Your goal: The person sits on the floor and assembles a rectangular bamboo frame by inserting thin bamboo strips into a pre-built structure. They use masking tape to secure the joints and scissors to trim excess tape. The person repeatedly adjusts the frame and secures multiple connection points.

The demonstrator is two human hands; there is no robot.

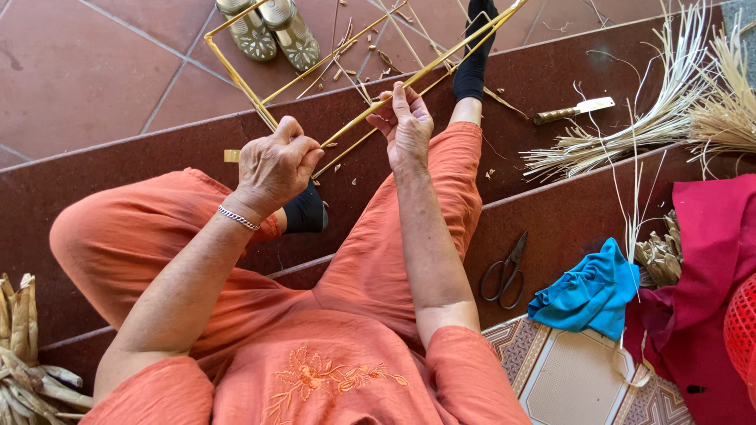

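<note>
I sit on dark red steps in orange clothes. My left hand (274,165) is closed around the near end of a yellow bamboo frame (315,75), a square of thin rods that slants up toward the floor tiles. My right hand (407,122) pinches one of the frame's long rods just to the right of the left hand. A silver bracelet sits on my left wrist. My black-socked feet rest beside and under the frame.
A knife with a wooden handle (572,111) lies by bundles of pale straw (669,118) at the right. Scissors (506,271), a blue cloth (589,293) and red fabric (705,267) lie on the lower step. Gold shoes (268,30) stand on the tiles; dried husks (24,346) at left.
</note>
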